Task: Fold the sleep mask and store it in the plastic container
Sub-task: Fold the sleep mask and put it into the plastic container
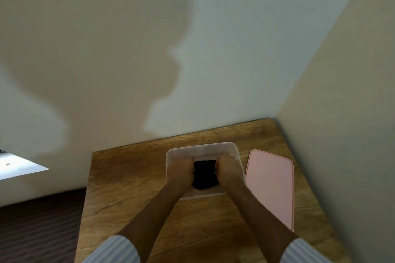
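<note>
A translucent plastic container [201, 148] stands on the wooden table, near the back wall. Inside it lies the black sleep mask [204, 175], folded into a compact bundle. My left hand [181, 170] is inside the container, its fingers curled on the mask's left edge. My right hand [228, 168] is also inside, fingers curled on the mask's right edge. Both hands hide the sides of the mask and part of the container's walls.
A pink lid [271, 186] lies flat on the table just right of the container. The wooden table [128, 188] sits in a corner, with walls behind and to the right. Its left edge drops to a dark floor [40, 224].
</note>
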